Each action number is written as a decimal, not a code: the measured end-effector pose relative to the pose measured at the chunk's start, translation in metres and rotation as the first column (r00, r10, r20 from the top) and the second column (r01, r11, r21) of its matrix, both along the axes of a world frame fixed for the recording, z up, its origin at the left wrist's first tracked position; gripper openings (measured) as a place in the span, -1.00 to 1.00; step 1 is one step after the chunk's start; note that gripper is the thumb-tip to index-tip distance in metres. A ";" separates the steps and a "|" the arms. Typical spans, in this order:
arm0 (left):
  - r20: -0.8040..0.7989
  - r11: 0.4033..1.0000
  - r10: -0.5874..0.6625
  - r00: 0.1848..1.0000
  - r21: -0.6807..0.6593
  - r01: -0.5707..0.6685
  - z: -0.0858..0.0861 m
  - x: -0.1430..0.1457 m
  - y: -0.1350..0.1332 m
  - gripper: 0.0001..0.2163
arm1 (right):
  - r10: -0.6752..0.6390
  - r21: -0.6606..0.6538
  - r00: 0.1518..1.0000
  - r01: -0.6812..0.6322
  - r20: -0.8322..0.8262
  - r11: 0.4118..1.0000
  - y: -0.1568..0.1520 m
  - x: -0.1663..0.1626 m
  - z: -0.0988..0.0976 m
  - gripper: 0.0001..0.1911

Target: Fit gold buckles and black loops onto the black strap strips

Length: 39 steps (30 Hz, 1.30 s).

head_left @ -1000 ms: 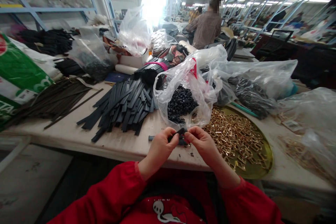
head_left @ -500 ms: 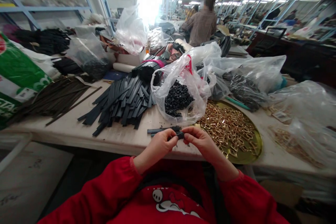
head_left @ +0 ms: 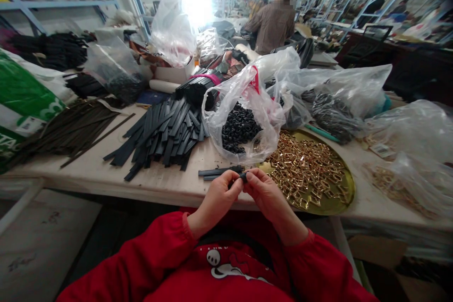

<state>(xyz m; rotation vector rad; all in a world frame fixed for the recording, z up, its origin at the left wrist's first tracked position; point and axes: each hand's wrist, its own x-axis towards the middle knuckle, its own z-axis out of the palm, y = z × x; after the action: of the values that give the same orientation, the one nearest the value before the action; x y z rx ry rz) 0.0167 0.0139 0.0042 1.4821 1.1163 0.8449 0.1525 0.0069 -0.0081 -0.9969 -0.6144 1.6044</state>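
My left hand [head_left: 218, 194] and my right hand [head_left: 262, 192] meet at the table's front edge, both pinched on a small black strap piece [head_left: 242, 177] between the fingertips. A loose black strap [head_left: 217, 171] lies on the table just beyond my left hand. Behind my hands an open clear plastic bag [head_left: 244, 113] holds several black rings [head_left: 239, 128]. A round gold tray [head_left: 345, 198] heaped with gold metal buckles [head_left: 307, 170] sits right of my right hand. A pile of black straps [head_left: 166, 134] spreads out to the left.
Thin dark strips [head_left: 71, 130] and a green and white sack [head_left: 24, 99] lie at the left. Clear bags [head_left: 339, 99] of dark parts crowd the back and right. A person in a brown top [head_left: 272, 26] works farther off. The table edge [head_left: 116, 188] runs before me.
My hands stay pinched together on the small black piece and have drawn slightly nearer my body. The loose strap now shows beyond my left hand. The view has shifted a little.
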 end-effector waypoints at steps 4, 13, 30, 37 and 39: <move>0.019 0.997 -0.073 0.997 -0.004 0.073 -0.002 -0.005 0.002 -0.83 | -0.022 0.002 0.998 0.022 0.060 1.000 -0.001 -0.002 -0.006 -0.76; -0.019 0.988 -0.133 0.991 -0.085 0.130 0.009 -0.019 0.009 -0.78 | 0.009 0.129 0.989 -0.028 0.145 0.991 -0.011 -0.004 -0.001 -0.69; -0.152 0.988 -0.142 0.978 -0.075 0.132 0.019 -0.026 -0.001 -0.83 | 0.005 0.139 0.876 -0.083 0.483 0.987 -0.017 -0.006 0.003 -0.67; 0.166 0.890 -0.161 0.973 -0.402 0.215 0.010 -0.027 -0.004 -0.78 | -0.096 0.271 0.609 -0.202 0.788 0.941 -0.023 0.004 -0.004 -0.88; 0.221 0.850 -0.172 0.960 -0.458 0.258 0.004 -0.027 -0.006 -0.78 | -0.026 0.251 0.576 -0.315 0.817 0.915 -0.027 0.007 -0.004 -0.92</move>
<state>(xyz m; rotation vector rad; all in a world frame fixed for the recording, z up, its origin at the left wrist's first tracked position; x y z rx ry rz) -0.0104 0.0081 0.0084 1.0647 0.9235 0.4753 0.1594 -0.0202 -0.0123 -1.3968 -1.6203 1.0052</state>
